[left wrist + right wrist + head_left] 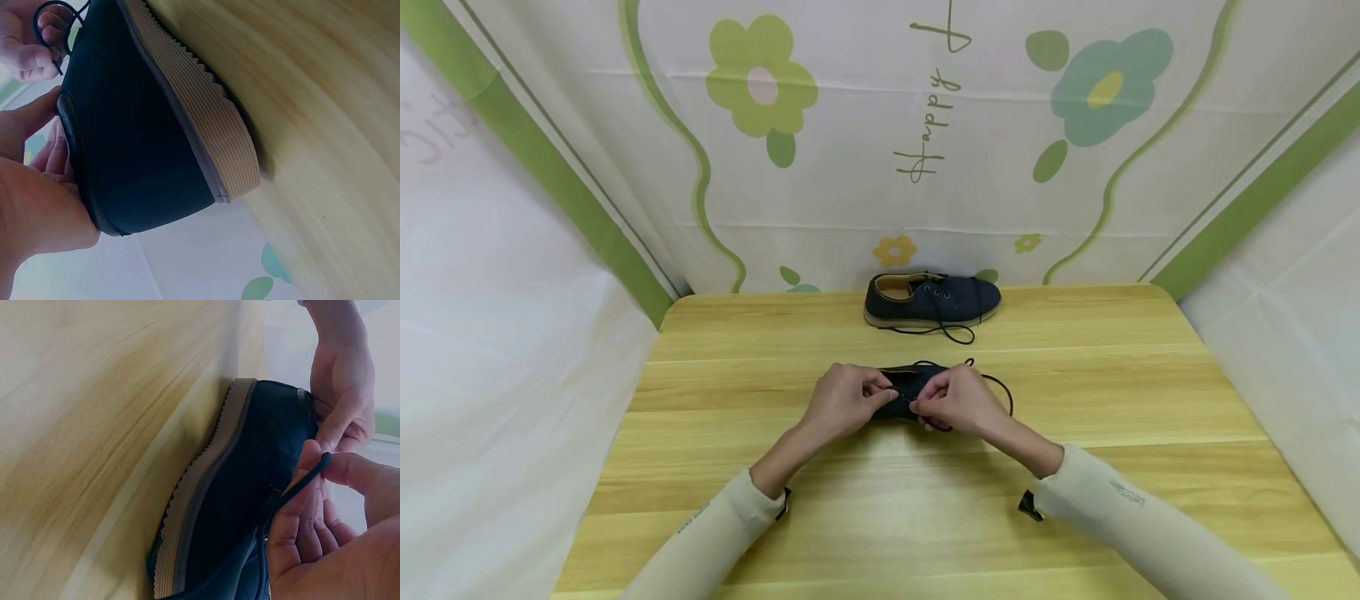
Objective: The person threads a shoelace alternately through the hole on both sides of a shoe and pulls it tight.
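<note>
A dark navy lace-up shoe point(912, 381) with a ribbed tan sole sits on the table between both hands, its toe toward the right. My left hand point(842, 402) pinches the edge of the shoe's opening near the eyelets. In the left wrist view its thumb point(39, 112) lies along that edge, with other fingers behind it. My right hand point(961, 402) pinches a black shoelace point(304, 485) between thumb and index finger, just above the eyelets. The rest of the lace loops out over the table by the toe.
A matching navy shoe point(891, 310) stands at the back of the wooden table point(910, 517), its loose lace trailing in front. A white curtain point(850, 192) with flowers and lettering hangs right behind it, with more white fabric at both sides.
</note>
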{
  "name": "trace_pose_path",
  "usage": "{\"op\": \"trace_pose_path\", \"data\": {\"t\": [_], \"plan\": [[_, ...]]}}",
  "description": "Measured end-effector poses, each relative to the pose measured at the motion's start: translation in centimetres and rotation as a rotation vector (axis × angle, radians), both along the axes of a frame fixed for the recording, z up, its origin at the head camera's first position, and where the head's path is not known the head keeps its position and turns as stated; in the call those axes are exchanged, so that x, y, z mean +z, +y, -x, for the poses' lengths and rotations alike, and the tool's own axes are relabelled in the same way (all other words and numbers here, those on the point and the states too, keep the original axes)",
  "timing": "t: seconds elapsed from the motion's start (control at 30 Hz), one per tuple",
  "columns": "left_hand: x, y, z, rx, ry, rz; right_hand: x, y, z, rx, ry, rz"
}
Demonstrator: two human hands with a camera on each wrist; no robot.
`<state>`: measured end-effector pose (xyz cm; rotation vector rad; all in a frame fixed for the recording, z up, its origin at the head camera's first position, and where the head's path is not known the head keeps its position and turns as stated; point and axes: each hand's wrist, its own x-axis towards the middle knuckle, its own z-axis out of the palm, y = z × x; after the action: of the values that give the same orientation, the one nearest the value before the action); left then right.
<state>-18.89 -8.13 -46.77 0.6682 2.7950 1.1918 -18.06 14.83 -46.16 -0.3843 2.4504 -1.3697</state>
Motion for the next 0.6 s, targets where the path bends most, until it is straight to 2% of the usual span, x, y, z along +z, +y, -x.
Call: {"op": "trace_pose_path", "data": {"t": [0.33,0.6], "plan": [[0.1,0.2,0.0,0.005,0.014,0.005,-0.2,-0.6,-0.2,-0.047,0.035,-0.008],[0.0,0.1,-0.1,0.003,0.036,0.007,-0.6,-1.4,-0.2,-0.081,0.182,-0.060]]}}
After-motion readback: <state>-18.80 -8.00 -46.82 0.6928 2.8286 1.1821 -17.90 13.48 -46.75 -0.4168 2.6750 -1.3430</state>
